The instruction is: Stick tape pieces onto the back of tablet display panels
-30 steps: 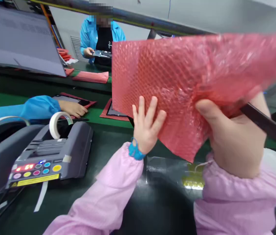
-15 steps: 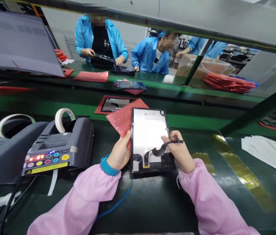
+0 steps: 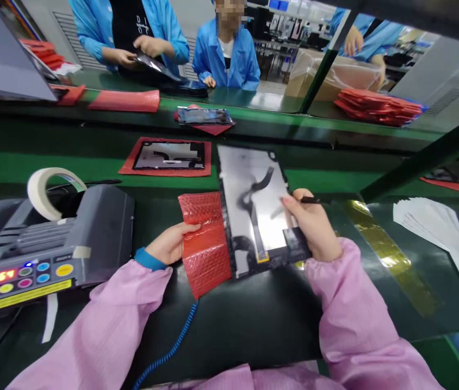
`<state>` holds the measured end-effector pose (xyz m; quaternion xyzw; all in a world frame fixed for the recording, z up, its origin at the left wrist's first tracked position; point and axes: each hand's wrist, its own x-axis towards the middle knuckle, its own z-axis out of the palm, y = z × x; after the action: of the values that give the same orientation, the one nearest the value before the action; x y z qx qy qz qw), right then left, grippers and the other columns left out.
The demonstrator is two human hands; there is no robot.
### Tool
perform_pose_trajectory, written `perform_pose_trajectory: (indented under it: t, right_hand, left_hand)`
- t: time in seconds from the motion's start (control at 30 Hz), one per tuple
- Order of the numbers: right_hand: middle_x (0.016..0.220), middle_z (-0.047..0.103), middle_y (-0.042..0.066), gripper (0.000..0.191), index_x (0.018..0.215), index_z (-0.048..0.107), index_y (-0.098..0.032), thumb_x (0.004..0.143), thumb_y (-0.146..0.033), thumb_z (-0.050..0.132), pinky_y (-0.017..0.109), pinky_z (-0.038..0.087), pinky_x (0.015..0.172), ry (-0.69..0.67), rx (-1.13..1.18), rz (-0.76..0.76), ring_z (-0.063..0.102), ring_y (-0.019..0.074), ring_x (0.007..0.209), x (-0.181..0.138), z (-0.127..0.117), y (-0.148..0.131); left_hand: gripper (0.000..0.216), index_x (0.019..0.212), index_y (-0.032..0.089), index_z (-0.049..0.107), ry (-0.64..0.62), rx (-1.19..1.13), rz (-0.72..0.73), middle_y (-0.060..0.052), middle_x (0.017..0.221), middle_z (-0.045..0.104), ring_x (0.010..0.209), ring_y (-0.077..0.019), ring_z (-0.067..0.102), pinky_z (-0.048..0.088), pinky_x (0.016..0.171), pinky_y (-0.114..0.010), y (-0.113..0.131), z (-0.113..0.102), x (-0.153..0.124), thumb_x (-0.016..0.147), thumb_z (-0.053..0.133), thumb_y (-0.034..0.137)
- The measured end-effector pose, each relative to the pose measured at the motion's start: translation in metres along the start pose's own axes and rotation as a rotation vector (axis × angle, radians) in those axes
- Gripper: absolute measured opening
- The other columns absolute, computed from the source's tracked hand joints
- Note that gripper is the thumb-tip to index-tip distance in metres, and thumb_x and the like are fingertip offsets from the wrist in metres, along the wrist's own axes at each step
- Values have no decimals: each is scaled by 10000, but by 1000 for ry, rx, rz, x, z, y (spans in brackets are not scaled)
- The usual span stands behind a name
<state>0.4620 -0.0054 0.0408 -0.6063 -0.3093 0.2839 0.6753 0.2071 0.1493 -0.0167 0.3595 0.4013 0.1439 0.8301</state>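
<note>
My left hand (image 3: 174, 241) pinches the left edge of a red bubble-wrap bag (image 3: 207, 246) above the bench. To its right, my right hand (image 3: 312, 222) grips a tablet screen panel (image 3: 243, 195) by its right edge, thumb on the silvery back. The panel is tilted and overlaps the bag's right side. A black ribbon cable (image 3: 252, 214) runs up across the panel's back from its lower edge. A thin dark stick-like thing (image 3: 309, 200) pokes out by my right fingers; its kind I cannot make out. A blue band with a coiled cord (image 3: 176, 344) circles my left wrist.
A tape dispenser (image 3: 103, 233) with a tape roll (image 3: 46, 192) stands at the left. Another panel (image 3: 168, 156) lies on red wrap ahead. Amber tape strips (image 3: 392, 260) and white paper sheets (image 3: 436, 227) lie right. People in blue jackets (image 3: 229, 54) stand across the bench.
My left hand has left the panel's edge and holds the red bag lower down. The panel, now only in my right hand, has tilted, and its cable lies across the back. The view has shifted.
</note>
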Motion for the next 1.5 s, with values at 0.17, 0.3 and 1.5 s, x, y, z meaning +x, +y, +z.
perform_pose_trajectory:
  t: [0.17, 0.3, 1.5]
  right_hand:
    - [742, 538, -66, 586, 851, 401, -281, 703, -615, 858, 276, 528, 639, 1, 11, -23, 628, 149, 710, 3, -4, -3]
    - [659, 453, -84, 524, 830, 366, -280, 781, -651, 733, 269, 426, 556, -118, -177, 39, 497, 132, 571, -9, 16, 41]
    - [596, 629, -41, 469, 774, 521, -228, 828, -619, 774, 176, 336, 398, 243, -414, 111, 495, 75, 450, -55, -132, 71]
  left_hand:
    - [474, 1208, 164, 694, 72, 128, 158, -94, 1043, 813, 903, -260, 805, 676, 722, -307, 1, 11, 4, 769, 874, 180]
    - [541, 1262, 167, 648, 179, 213, 298, -130, 1188, 771, 1082, -282, 765, 664, 848, -357, 1, 11, 5, 810, 858, 380]
    - [561, 1506, 286, 561, -161, 1713, 1024, -126, 1659, 437, 1578, -427, 285, 169, 1290, -626, -88, 6, -51, 1021, 529, 567]
